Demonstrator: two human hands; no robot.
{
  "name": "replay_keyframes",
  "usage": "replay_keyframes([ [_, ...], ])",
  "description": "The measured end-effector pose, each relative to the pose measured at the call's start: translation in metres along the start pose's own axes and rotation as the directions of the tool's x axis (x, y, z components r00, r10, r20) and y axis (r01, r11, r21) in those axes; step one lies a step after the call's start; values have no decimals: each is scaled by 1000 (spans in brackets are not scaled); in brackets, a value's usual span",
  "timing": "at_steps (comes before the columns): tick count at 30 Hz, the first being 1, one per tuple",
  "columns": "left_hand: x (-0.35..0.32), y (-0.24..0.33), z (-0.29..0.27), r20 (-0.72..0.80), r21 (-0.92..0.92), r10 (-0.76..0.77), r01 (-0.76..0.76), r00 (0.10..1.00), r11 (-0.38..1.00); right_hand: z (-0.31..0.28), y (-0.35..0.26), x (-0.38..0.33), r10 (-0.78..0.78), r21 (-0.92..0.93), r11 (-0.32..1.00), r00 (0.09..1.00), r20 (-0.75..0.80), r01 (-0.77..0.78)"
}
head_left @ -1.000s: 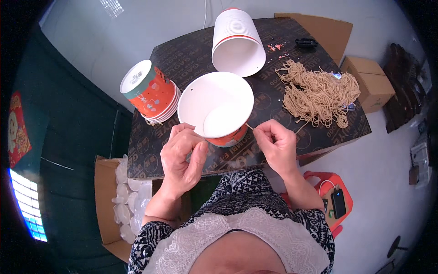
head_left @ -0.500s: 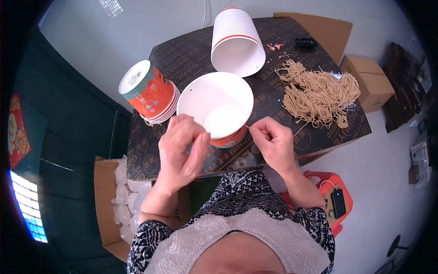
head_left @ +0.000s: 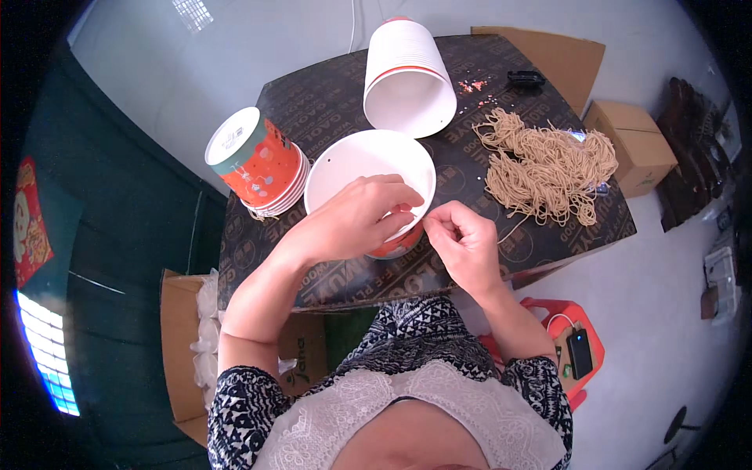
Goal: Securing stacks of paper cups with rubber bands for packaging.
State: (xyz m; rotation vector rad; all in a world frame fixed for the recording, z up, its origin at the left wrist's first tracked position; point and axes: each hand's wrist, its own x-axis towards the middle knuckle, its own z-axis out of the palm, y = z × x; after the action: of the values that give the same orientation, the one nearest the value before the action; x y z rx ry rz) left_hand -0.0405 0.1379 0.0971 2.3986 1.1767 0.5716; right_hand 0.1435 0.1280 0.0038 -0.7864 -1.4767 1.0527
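Observation:
A white-lined paper bucket [head_left: 345,160] with an orange outside stands upright before me, tilted slightly, a small hole near its rim at the left. My left hand [head_left: 356,215] reaches over the near rim into it. Its fingers curl toward the thumb at the right inner wall; what lies between the tips is too small to make out. Just outside that wall, my right hand [head_left: 466,239] pinches a thin beige cord [head_left: 513,229], whose tail trails toward the tangled heap of cord [head_left: 552,168] on the right.
A stack of upside-down orange buckets [head_left: 262,164] stands at the left. Nested white buckets [head_left: 407,78] lie on their side at the back of the dark table [head_left: 313,102]. Pink crumbs [head_left: 472,85] and a black object [head_left: 526,78] are nearby. A red stool [head_left: 587,333] is at lower right.
My left hand has moved right, from the near left rim into the bucket by its right wall. The right hand stays by the rim with the cord.

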Motion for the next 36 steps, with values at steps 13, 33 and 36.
replay_keyframes([
  [13,-16,3,-2,-101,-294,-246,207,964,933,-12,-19,-34,-28,-173,982,966,257,74],
  [33,-7,11,6,88,-623,-234,236,968,746,-30,-66,16,-312,-215,918,941,129,333],
  [36,-5,8,9,142,-659,-191,237,971,714,-22,-65,33,-346,-198,905,923,168,375],
])
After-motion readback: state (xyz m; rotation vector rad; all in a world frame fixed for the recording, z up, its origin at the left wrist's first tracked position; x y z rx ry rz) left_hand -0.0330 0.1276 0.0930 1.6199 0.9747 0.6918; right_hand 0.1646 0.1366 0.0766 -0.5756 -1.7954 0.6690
